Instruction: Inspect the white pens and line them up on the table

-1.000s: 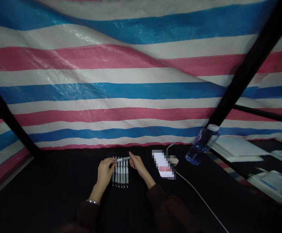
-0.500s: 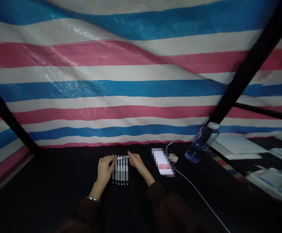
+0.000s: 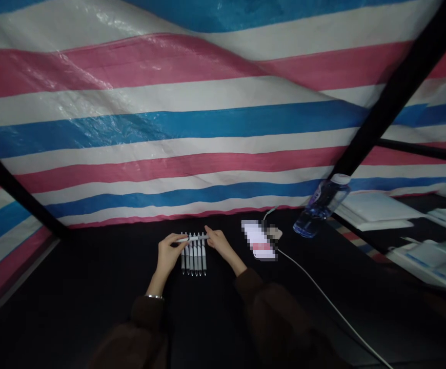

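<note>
A white pen (image 3: 194, 238) lies crosswise between my two hands, over the upper part of a row of pens. My left hand (image 3: 169, 252) pinches its left end between thumb and fingers. At its right end my right hand (image 3: 217, 242) grips it, fingers curled and thumb pointing up. Several white and grey pens (image 3: 193, 259) are lined up side by side on the black table (image 3: 196, 318), their clear tips toward me. My fingers hide part of the held pen.
Right of my hands lies a lit phone (image 3: 259, 241), blurred out, beside a pale charger block (image 3: 275, 233) with a white cable (image 3: 323, 302). A water bottle (image 3: 321, 207) stands farther right. White packets (image 3: 377, 211) are stacked on the far-right surface; striped sheeting (image 3: 192, 123) hangs behind.
The view has tipped down slightly, so everything sits higher in the picture. The held pen shows more of its left end past my left fingers; both hands keep their hold.
</note>
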`<state>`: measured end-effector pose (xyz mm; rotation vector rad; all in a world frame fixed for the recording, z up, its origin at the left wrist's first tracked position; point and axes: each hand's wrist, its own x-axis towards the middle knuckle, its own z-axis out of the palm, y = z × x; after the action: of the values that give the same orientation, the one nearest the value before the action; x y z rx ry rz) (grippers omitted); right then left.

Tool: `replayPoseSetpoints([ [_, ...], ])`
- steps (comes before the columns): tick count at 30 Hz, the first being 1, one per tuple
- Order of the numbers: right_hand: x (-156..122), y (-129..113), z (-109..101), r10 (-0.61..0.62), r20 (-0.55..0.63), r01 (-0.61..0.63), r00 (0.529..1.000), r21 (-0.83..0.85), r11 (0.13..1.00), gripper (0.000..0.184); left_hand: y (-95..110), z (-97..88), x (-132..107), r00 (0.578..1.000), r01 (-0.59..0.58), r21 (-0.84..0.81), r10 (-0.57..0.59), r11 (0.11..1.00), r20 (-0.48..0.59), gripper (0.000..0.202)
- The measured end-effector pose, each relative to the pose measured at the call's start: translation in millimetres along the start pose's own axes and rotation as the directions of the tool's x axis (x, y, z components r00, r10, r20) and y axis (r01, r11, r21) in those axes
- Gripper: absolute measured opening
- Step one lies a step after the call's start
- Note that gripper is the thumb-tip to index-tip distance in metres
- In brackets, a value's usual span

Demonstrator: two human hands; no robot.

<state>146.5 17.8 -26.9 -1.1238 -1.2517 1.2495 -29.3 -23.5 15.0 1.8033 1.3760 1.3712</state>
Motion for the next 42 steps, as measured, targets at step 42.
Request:
replayPoseSetpoints([
  [42, -6.7, -12.2, -0.9, 0.042, 0.045, -0.044, 0.998, 0.042, 0.998, 0.058, -20.4, -2.3, 7.8, 0.830, 0.145, -0.698, -0.470, 0.701, -0.300, 0.061],
])
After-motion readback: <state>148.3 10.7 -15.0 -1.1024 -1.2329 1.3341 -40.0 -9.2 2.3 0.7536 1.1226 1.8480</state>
